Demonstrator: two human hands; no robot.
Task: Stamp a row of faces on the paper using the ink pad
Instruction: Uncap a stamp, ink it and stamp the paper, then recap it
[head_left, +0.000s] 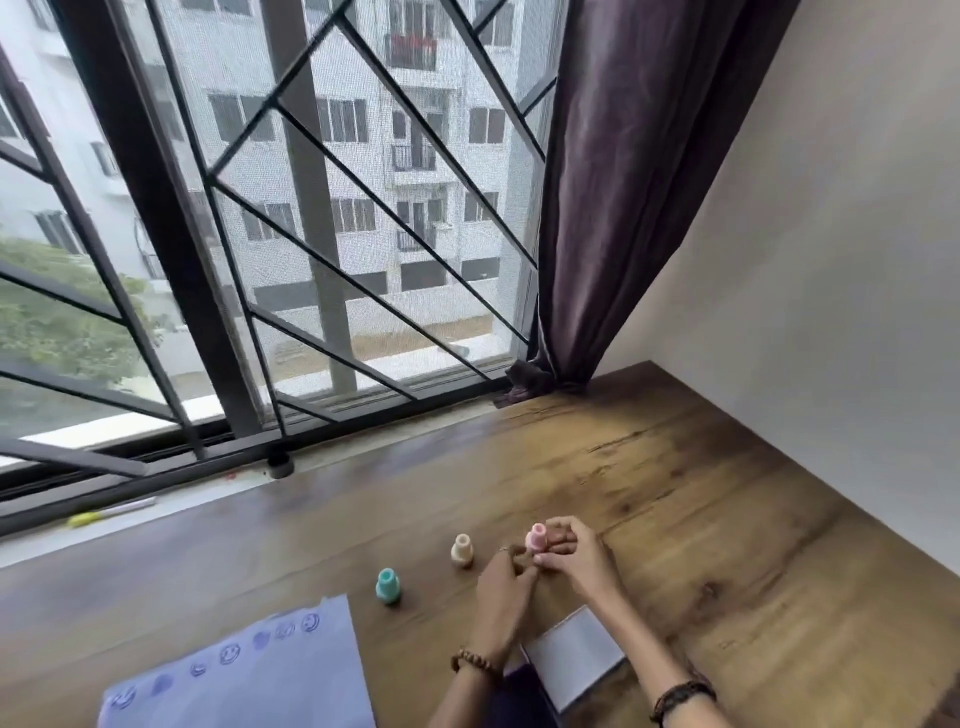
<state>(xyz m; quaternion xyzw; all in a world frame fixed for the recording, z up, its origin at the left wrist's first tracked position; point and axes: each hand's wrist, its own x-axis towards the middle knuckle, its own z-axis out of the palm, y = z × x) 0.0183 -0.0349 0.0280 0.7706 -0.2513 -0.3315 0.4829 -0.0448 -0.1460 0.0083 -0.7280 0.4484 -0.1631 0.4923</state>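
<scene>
Three small bottle-shaped stampers stand on the brown wooden table (675, 519): a teal one (388, 585), a cream one (461, 551) and a pink one (535, 539), the last pinched between the fingers of the right hand (576, 558) while the left hand (503, 592) touches its base with curled fingers. Near the left lies the pale violet sheet of paper (291, 675) bearing a slanting row of blue stamped faces (229, 653), and a white lidded ink pad (574, 657) sits between the two forearms.
</scene>
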